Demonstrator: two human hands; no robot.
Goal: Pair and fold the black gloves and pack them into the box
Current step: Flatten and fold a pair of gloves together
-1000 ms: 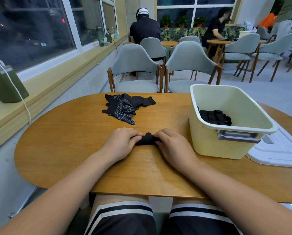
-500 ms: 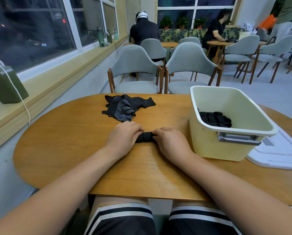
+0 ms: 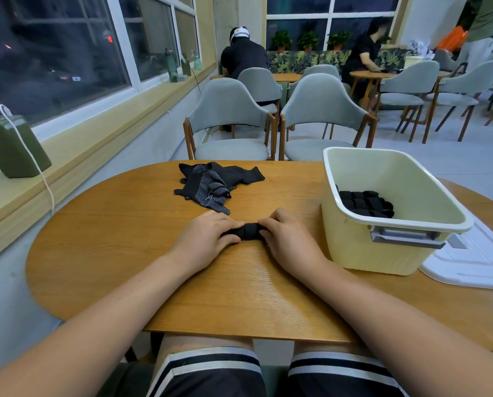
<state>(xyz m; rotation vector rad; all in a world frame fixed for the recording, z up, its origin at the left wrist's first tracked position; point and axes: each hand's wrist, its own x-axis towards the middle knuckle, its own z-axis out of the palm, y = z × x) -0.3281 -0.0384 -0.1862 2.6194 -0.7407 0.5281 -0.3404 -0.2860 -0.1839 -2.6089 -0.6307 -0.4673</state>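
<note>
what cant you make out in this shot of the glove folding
Head view:
- Ends of the rolled gloves: covered by the left hand and right hand.
- Bundles in the box: near wall hides some.
- Loose glove pile: overlapping, count unclear.
- White lid: cut by right edge.

Table (image 3: 110, 253): wooden top, light grain, rounded left end; the right end runs out of view.

On it:
1. Glove pile (image 3: 211, 184): loose black gloves, some with white dots, heaped at the far side, left of centre.
2. Roll (image 3: 246, 232): one tight black glove roll, lying crosswise at centre, near the pile but apart from it. Left hand (image 3: 208, 239) grips its left end, right hand (image 3: 289, 242) its right end; both hands rest on the top.
3. Box (image 3: 354, 253): cream plastic tub with a grey handle, upright and open, to the right of the roll.
4. Lid (image 3: 474, 262): white, flat, just beside the box on its right, partly hidden behind it.
</note>
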